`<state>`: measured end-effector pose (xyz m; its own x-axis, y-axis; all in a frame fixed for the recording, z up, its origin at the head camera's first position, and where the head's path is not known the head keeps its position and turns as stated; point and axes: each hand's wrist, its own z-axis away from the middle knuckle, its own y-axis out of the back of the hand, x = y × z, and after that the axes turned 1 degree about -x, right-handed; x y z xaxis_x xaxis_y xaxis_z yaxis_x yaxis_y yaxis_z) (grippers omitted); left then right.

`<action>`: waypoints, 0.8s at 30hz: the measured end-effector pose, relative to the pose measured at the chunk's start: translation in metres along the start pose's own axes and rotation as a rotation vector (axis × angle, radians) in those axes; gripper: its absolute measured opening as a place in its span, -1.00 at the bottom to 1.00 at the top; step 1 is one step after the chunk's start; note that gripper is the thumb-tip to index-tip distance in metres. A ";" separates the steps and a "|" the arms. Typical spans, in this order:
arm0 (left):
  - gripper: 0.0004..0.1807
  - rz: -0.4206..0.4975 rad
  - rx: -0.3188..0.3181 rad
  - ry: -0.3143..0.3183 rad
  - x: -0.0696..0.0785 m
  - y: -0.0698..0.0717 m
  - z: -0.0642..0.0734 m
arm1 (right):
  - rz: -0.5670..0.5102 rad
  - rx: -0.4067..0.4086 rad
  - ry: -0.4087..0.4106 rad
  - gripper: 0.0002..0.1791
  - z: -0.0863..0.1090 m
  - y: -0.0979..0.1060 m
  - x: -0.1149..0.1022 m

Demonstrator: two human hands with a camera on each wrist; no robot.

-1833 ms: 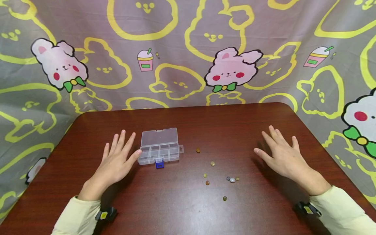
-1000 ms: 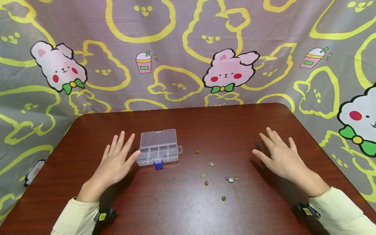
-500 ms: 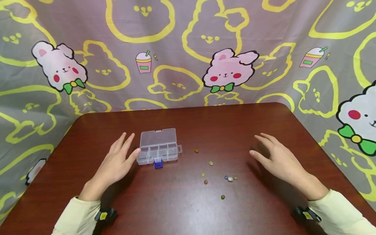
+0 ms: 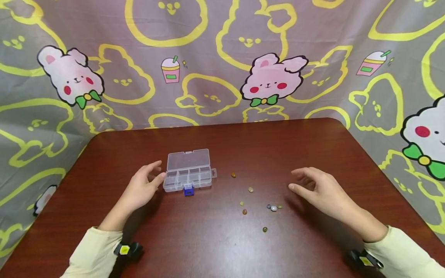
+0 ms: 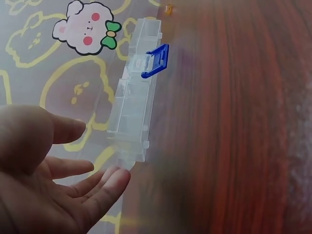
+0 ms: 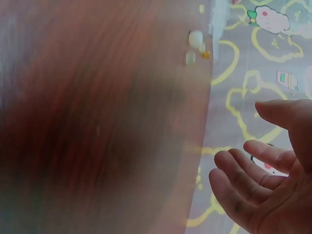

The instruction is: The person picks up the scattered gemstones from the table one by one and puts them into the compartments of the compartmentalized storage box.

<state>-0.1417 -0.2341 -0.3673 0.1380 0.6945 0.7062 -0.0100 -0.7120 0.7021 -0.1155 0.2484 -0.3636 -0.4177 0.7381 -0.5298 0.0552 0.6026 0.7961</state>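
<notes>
A person's left hand [image 4: 140, 189], fingers loosely bent and thumb parted from them, hovers just beside a clear compartment box [image 4: 201, 186], its lid [image 4: 189, 160] turned back and its blue latch [image 4: 189, 191] at the front, on a brown desk [image 4: 208, 239]. The right hand [image 4: 323, 191], likewise relaxed with a gap between thumb and fingers, hangs near a white stone [image 4: 274, 208] flanked by a bluish stone [image 4: 269, 206] and an olive stone [image 4: 279, 207]. Five more small stones lie scattered between the hands, including an orange stone [image 4: 233, 174] near the box, before a rabbit-print cloth [image 4: 212, 58].
</notes>
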 end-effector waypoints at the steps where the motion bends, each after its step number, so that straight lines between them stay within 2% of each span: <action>1: -0.44 0.032 -0.009 0.011 -0.001 -0.001 -0.001 | -0.013 -0.002 0.003 -0.67 0.001 -0.001 -0.001; 4: -0.45 0.132 -0.022 0.036 -0.003 -0.003 -0.004 | -0.057 -0.017 0.005 -0.70 0.003 -0.004 -0.005; 8: -0.46 0.211 -0.024 0.051 -0.003 -0.006 -0.007 | -0.123 -0.062 -0.012 -0.73 0.006 -0.007 -0.010; 16: -0.44 0.229 -0.047 0.074 -0.006 -0.009 -0.014 | -0.261 -0.176 -0.035 -0.78 0.013 -0.020 -0.024; 24: -0.45 0.262 -0.066 0.062 -0.011 -0.009 -0.016 | -0.288 -0.252 0.049 -0.81 0.019 -0.035 -0.036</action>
<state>-0.1590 -0.2333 -0.3797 0.0608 0.4941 0.8673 -0.1026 -0.8612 0.4978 -0.0853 0.2067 -0.3777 -0.4273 0.5306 -0.7320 -0.2926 0.6850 0.6673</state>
